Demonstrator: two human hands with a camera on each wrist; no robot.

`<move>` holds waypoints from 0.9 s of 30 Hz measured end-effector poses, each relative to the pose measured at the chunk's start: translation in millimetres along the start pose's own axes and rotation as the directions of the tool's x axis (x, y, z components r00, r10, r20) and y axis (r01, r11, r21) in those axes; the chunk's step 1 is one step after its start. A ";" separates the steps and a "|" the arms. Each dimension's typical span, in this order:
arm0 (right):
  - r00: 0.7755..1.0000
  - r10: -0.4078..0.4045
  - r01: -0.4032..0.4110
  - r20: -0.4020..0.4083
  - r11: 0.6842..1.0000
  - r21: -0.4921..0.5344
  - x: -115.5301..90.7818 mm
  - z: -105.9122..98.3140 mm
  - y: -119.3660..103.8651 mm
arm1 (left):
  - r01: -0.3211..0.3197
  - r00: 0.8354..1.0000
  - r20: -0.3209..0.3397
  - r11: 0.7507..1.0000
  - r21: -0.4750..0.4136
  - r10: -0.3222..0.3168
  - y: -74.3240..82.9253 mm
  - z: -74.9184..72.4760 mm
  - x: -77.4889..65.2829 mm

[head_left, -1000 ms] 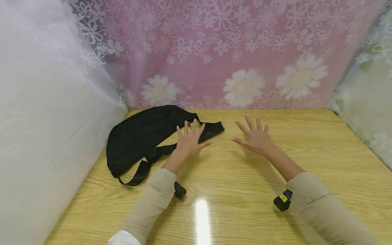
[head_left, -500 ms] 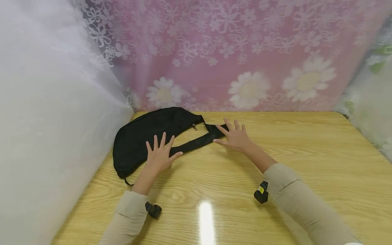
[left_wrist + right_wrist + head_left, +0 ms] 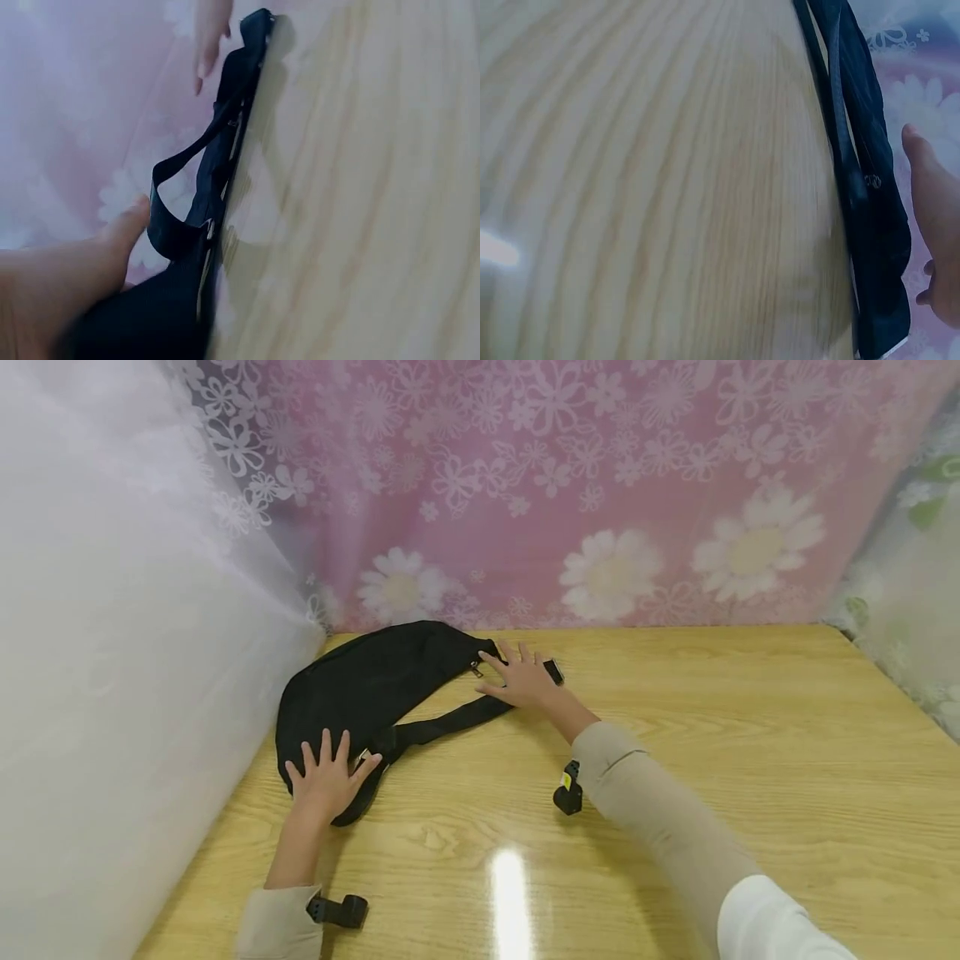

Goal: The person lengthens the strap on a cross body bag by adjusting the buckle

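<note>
A black waist bag (image 3: 367,681) lies flat on the wooden table, its strap (image 3: 450,722) spread along the near side. Over the bag's near left end is my left hand (image 3: 324,785), fingers apart; whether it touches the fabric I cannot tell. In the left wrist view, that hand's thumb (image 3: 124,225) is beside a raised strap loop (image 3: 161,202). My right hand (image 3: 525,681), fingers also spread, is over the strap by the bag's zipped right end, hiding part of it. The right wrist view has the right hand (image 3: 937,225) above the bag (image 3: 877,225), apparently apart from it.
The wooden table (image 3: 712,760) extends to the right and toward the front. Behind it hangs a pink floral curtain (image 3: 480,552); a whitish sheet (image 3: 135,652) borders the left side. A strap buckle (image 3: 553,672) sticks out past my right hand.
Both hands have moved left. My left hand went from the strap to the bag's near left end; my right hand came from the bare table to over the strap. The bag keeps its place.
</note>
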State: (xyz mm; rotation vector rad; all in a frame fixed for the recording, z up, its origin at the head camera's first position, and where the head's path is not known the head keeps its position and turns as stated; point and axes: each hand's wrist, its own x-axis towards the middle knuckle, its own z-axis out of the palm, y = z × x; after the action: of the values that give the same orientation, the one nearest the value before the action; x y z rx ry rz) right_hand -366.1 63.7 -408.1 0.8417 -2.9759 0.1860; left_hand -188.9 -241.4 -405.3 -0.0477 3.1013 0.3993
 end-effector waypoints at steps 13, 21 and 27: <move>0.997 -0.016 0.011 0.073 0.998 0.065 21.3 27.2 -3.8 | 0.074 0.997 0.001 0.996 0.050 -0.075 -6.7 10.6 1.0; 0.993 -0.012 0.015 0.113 1.000 -0.022 -2.7 23.7 4.0 | 0.032 0.999 0.000 0.999 0.041 -0.032 -6.3 15.4 8.9; 0.991 -0.008 0.021 0.132 0.995 -0.094 -23.1 17.7 6.3 | -0.027 1.000 0.016 0.999 0.032 0.027 -7.6 14.8 16.3</move>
State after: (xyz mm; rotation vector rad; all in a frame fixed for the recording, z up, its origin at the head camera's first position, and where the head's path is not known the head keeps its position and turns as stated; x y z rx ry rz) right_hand -349.9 78.7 -428.0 0.8980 -3.0700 -0.0122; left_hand -204.9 -245.4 -421.9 -0.0027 3.0953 0.3481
